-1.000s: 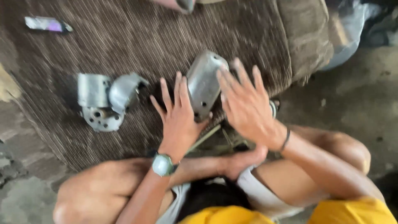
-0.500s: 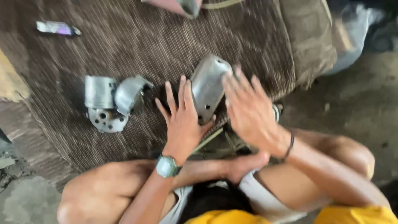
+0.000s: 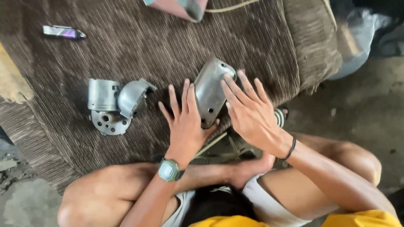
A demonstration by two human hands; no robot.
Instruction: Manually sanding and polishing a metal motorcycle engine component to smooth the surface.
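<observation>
While both hands flank it, grey metal cover [image 3: 209, 93] lies on brown mat [image 3: 126, 38], long axis running away from person. Left hand [image 3: 185, 124] fingers spread, touching its left edge; right hand [image 3: 250, 111] fingers splayed, touching right edge. Neither clamps.

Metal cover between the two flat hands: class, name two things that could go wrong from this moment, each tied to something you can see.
1. The metal cover is pressed between open palms, left hand and right hand, with no fingers curled round it; it could slip onto the brown mat.
2. Its edges look thin and might nick a fingertip.
</observation>
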